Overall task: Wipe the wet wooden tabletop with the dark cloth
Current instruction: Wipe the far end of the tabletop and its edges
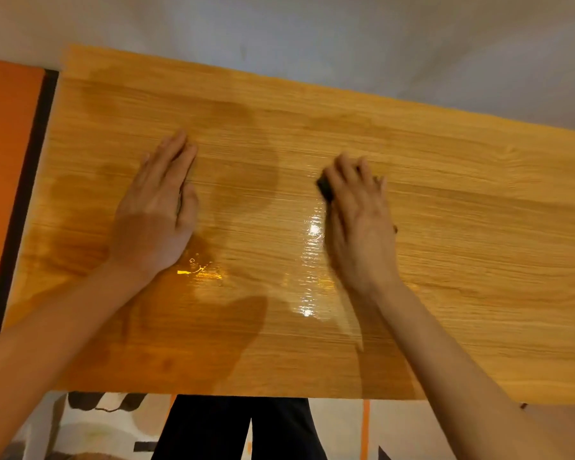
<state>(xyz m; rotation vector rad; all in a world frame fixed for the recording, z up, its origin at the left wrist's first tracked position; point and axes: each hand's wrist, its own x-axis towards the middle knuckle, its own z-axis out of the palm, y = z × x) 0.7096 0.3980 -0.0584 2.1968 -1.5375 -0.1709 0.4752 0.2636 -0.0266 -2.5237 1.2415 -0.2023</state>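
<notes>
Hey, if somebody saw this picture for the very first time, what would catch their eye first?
Probably the two hands spread on the wooden tabletop: the left hand lies flat, fingers straight, while the right hand covers a dark cloth that peeks out only at its fingers. Next, the wet sheen glinting between the hands towards the near edge, and the bright orange panel beyond the table's left end.

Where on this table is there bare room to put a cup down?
The tabletop is bare right of the right hand, along the far edge, and between the hands, though that middle strip looks wet. The left hand and the cloth take the rest.
</notes>
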